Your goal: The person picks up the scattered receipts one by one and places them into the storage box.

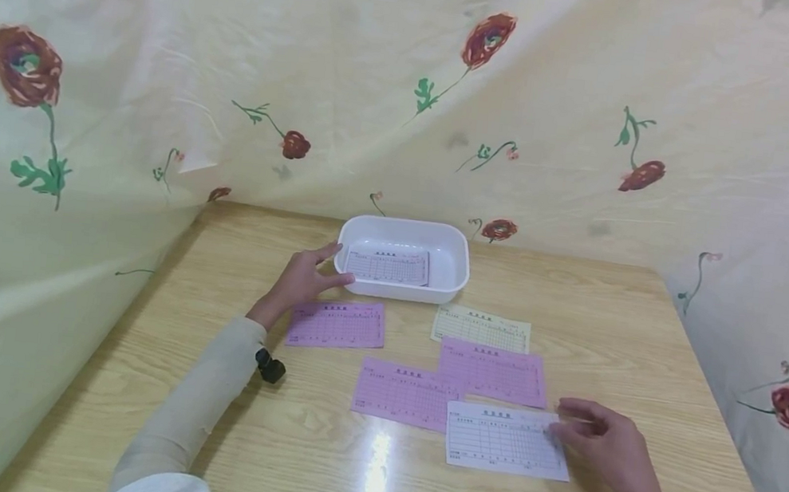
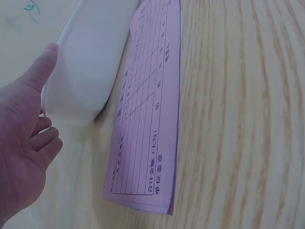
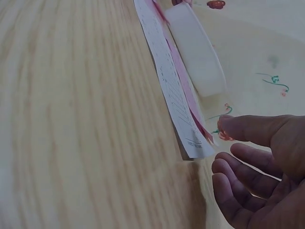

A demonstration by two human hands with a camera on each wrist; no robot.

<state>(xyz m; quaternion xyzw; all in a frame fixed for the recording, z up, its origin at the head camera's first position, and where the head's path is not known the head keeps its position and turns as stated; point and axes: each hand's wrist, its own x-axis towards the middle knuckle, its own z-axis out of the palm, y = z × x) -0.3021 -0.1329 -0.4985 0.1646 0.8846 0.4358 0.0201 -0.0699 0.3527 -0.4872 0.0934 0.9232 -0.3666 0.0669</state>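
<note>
My left hand holds the left end of a white plastic tub, thumb at the front rim and a finger along the left end. In the left wrist view, the thumb meets the tub's rim. Printed slips lie inside the tub. My right hand is at the right end of a white printed slip, thumb and fingers apart with nothing between them. Touching or overlapping that slip are two pink slips.
Another pink slip lies under the left wrist, in front of the tub. A pale yellow-green slip lies partly beneath a pink one. The wooden table is backed by a flowered cloth on three sides.
</note>
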